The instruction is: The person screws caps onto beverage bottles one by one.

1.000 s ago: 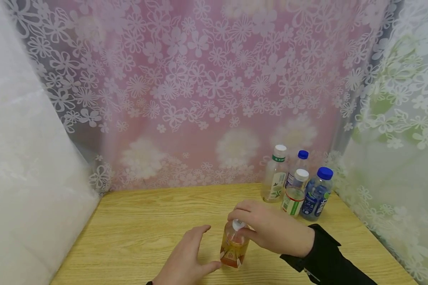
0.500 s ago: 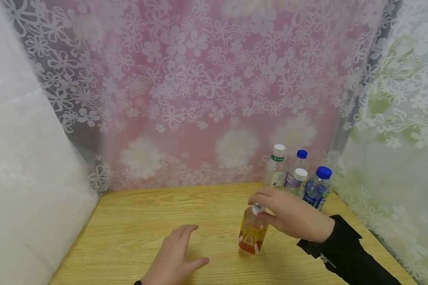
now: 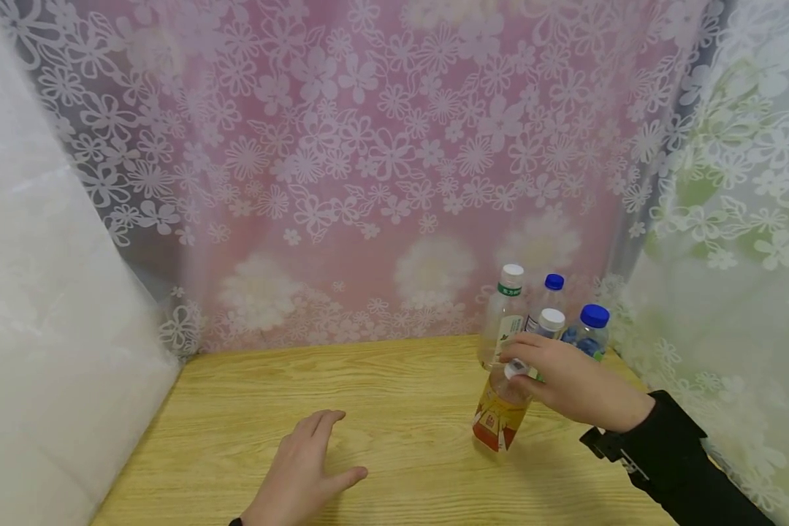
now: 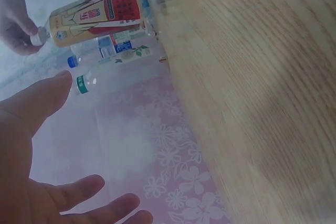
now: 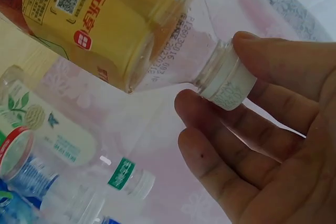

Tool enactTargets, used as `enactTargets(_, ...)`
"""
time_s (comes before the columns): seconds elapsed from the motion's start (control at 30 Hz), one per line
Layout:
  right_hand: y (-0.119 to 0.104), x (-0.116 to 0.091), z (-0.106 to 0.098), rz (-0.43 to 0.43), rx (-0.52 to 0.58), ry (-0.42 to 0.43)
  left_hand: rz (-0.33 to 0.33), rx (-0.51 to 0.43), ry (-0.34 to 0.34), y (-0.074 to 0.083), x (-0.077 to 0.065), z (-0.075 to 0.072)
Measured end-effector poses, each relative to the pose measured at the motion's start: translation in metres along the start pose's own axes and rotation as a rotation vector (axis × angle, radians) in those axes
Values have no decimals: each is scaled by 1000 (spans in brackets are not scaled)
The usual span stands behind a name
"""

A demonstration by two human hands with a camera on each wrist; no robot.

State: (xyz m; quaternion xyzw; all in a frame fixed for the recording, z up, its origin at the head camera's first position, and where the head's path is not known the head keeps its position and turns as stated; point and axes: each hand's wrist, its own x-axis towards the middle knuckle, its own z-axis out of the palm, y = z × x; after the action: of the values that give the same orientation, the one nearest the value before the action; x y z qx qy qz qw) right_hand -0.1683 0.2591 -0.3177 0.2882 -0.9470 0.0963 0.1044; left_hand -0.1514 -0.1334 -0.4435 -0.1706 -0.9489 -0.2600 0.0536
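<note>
My right hand [image 3: 575, 380] pinches the white cap [image 5: 229, 82] of a drink bottle [image 3: 500, 413] with a yellow and red label. In the head view the bottle leans a little, its top to the right. The right wrist view shows thumb and fingers on the cap, and clear plastic at the bottle's shoulder. My left hand [image 3: 299, 467] hovers over the wooden table at the front, fingers spread and holding nothing. It is well to the left of the bottle, as the left wrist view also shows.
Behind the right hand stand a clear bottle with a green neck band [image 3: 502, 325], a white-capped bottle [image 3: 551, 320] and two blue-capped bottles, one nearer [image 3: 592, 329]. The wooden table [image 3: 302, 387] ends at a pink flowered curtain [image 3: 368, 183]. Pale sheets hang at both sides.
My right hand has carried the drink bottle to the right and back, toward the group of bottles. My left hand has drawn away to the left, off the bottle's side.
</note>
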Motion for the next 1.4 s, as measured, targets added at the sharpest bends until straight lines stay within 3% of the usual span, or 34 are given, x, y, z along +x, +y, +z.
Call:
enactTargets(0.33, 32, -16, -2, 20, -1, 58, -35, 30, 22, -3, 0, -3)
enactTargets(0.57, 53, -26, -8, 103, -1, 28, -32, 48, 37, -6, 1, -4)
enactTargets(1.03, 99, -44, -8, 174, -28, 38, -3, 74, 69, -6, 2, -6)
enactTargets(1.4, 120, -48, -6, 216, -23, 30, 1, 92, 73, -6, 3, -5)
